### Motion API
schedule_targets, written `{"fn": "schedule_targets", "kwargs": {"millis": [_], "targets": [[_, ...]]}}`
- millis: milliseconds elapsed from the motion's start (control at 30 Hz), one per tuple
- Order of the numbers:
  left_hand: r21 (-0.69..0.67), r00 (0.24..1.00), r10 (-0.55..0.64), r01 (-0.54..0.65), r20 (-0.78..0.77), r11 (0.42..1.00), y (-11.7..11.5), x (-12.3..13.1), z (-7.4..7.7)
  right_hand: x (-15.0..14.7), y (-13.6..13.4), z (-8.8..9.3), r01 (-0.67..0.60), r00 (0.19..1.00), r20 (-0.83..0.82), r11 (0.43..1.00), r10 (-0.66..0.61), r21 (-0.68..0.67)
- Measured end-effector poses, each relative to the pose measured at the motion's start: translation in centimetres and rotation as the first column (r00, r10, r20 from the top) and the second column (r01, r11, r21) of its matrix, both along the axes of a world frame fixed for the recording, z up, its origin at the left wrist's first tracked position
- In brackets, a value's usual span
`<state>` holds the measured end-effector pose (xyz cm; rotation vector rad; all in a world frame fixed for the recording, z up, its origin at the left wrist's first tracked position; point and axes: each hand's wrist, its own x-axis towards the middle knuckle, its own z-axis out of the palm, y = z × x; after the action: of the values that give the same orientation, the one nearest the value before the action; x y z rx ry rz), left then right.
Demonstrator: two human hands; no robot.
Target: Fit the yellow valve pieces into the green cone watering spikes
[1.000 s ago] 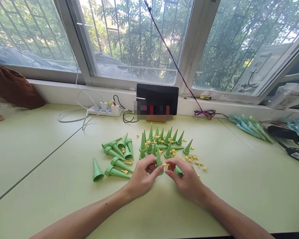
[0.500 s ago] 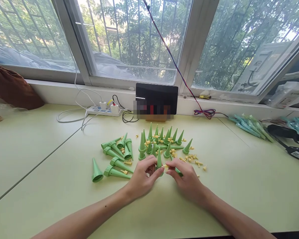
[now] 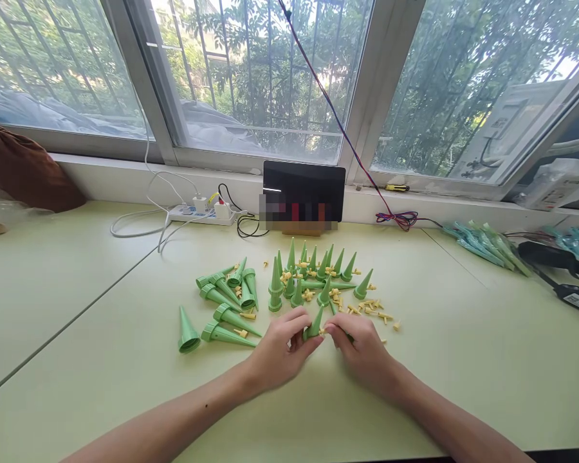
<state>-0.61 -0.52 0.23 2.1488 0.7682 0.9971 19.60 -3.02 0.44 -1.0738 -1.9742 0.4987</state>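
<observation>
Pinched cone (image 3: 314, 323) in left fingers (image 3: 296, 319), tiny plug (image 3: 323, 332) in right fingers (image 3: 336, 329), so could've easily fumbled it off among the loose plugs (image 3: 374, 310).

The left hand (image 3: 280, 350) and right hand (image 3: 363, 352) are bare, as are the 2 forearms (image 3: 183, 411), uncovered throughout.

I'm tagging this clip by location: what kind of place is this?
Probably a hand-assembly bench by a window: the table is strewn with green cones and yellow plugs, the left hand holds one cone, the right hand a yellow plug, and a power strip sits under the sill.
</observation>
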Motion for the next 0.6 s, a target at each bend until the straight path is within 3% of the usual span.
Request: {"fn": "schedule_targets", "kwargs": {"millis": [267,500,600], "targets": [[0.088,0.996,-0.052,0.059,-0.072,0.994,-0.2,-0.2,-0.1,0.0,0.0,-0.5,0.034,0.999,0.042,0.999,-0.033,-0.031],[-0.064,0.999,0.034,-0.033,0.024,0.997,-0.1,0.3,0.6,-0.2,-0.2,0.3,0.056,0.997,-0.046,0.996,-0.059,-0.072],[-0.135,0.996,0.076,-0.069,0.047,0.988,0.1,0.3,1.1,-0.2,-0.2,0.4,0.052,0.995,-0.079,0.998,-0.054,-0.025]]}}
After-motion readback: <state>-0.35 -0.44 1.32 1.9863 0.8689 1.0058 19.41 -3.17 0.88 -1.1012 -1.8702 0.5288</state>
